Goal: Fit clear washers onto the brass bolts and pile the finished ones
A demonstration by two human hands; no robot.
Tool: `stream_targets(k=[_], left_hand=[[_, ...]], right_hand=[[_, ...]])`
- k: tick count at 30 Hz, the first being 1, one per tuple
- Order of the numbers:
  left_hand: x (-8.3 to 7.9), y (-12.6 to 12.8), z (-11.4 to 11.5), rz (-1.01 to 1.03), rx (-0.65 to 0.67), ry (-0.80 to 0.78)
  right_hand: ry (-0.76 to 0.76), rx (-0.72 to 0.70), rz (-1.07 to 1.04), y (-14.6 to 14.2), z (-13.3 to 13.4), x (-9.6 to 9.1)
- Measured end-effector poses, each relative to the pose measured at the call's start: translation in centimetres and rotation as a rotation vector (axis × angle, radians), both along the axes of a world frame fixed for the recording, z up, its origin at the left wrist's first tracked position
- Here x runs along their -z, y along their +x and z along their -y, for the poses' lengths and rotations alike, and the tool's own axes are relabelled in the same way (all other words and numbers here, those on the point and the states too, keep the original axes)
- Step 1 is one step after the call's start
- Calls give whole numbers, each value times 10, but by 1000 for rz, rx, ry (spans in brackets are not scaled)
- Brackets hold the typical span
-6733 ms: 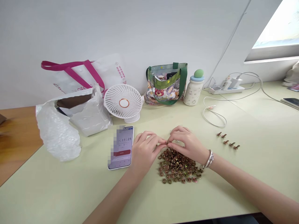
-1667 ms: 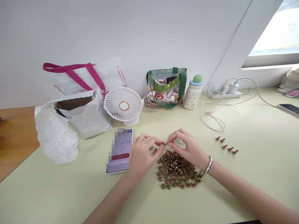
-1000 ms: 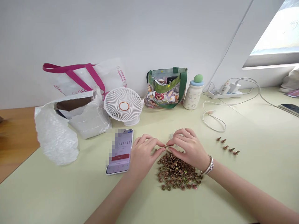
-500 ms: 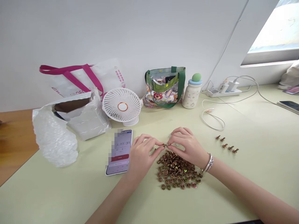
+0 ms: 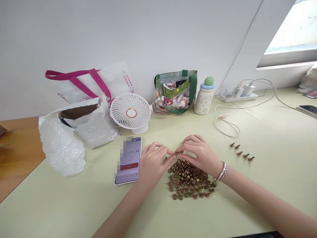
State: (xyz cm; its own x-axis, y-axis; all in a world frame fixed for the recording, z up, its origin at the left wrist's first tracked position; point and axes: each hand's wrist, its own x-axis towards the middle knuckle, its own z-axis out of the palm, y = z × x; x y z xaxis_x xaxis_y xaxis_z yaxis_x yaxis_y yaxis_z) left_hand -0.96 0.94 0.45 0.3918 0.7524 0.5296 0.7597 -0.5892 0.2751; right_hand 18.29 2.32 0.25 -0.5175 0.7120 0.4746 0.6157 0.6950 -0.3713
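Note:
My left hand [image 5: 155, 162] and my right hand [image 5: 198, 155] meet fingertip to fingertip above the far edge of a pile of screws [image 5: 189, 175]. Between them is a small brassy screw [image 5: 178, 153], pinched by thumb and forefinger on both sides. The fingers partly cover it. The pile is made of many brassy screws, and several at its near edge stand on their heads in rough rows. Small clear pieces [image 5: 188, 152] lie partly hidden behind my right hand. Off to the right, several separate screws [image 5: 239, 153] lie on the pale green table [image 5: 247, 188].
Left of my left hand lies a phone [image 5: 128, 165] showing a timer. Behind it stand a white fan [image 5: 131, 112], a bubble-wrap pouch [image 5: 61, 145] and a white tote bag [image 5: 116, 81]. A patterned bag [image 5: 175, 96], a bottle [image 5: 204, 100] and a power strip [image 5: 239, 96] line the wall.
Both hands stay together on the screw, which has turned slightly between the fingertips. The whole view has shifted a little, and the phone's timer has gone from 11:31 to 11:32.

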Motion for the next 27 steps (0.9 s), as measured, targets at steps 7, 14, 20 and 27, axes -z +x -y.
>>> stream_targets(k=[7,14,20,27], left_hand=[[-2,2,0,31,-27,-149],[-2,7,4,-25,227,-260],[-4,8,7,-90,323,-286],[-7,-2,-1,-75,218,-214]], right_hand=[[102,43,65,11,-10,1],[81,193,108,33,-29,9],[68,261,243,46,-39,18],[-38,200,245,49,-41,15]])
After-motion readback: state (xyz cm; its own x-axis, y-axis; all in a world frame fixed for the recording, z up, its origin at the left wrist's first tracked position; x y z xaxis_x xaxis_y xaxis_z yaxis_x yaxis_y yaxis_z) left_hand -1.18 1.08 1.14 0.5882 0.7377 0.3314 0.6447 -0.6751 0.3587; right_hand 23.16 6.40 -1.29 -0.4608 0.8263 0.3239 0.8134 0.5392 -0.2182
